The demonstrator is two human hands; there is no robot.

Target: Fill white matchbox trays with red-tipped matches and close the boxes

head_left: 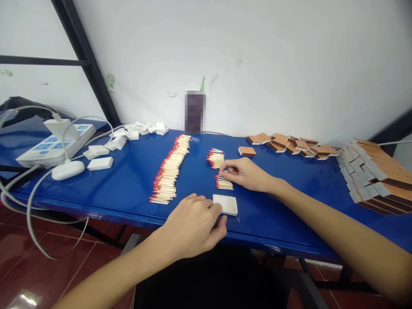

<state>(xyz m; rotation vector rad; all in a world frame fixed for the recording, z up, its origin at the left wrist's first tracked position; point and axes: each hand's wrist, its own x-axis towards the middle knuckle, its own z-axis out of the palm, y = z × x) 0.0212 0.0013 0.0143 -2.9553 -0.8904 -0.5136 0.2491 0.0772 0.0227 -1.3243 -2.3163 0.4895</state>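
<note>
The left hand (193, 223) rests on the near edge of the blue counter (128, 184), its fingers curled and its thumb and fingertips pinching the near left corner of a white matchbox tray (225, 204) that lies flat just in front of it. The right hand (246, 174) lies palm down just beyond that tray, fingers bent together and fingertips pressing on a small bunch of red-tipped matches (223, 183) at its left side. Just past that hand sits a second small heap of matches (215, 158), and to the left of both hands a long row of matches (170, 169) runs away across the counter. Beyond the right hand a single brown matchbox sleeve (247, 151) lies alone, with a loose pile of brown sleeves (292, 145) farther right and neat stacks of sleeves (373, 174) at the far right, well apart from the hands. Far to the left of the left hand lie scattered white trays (128, 133), a white power strip (54, 143) and its cables (35, 201).
</note>
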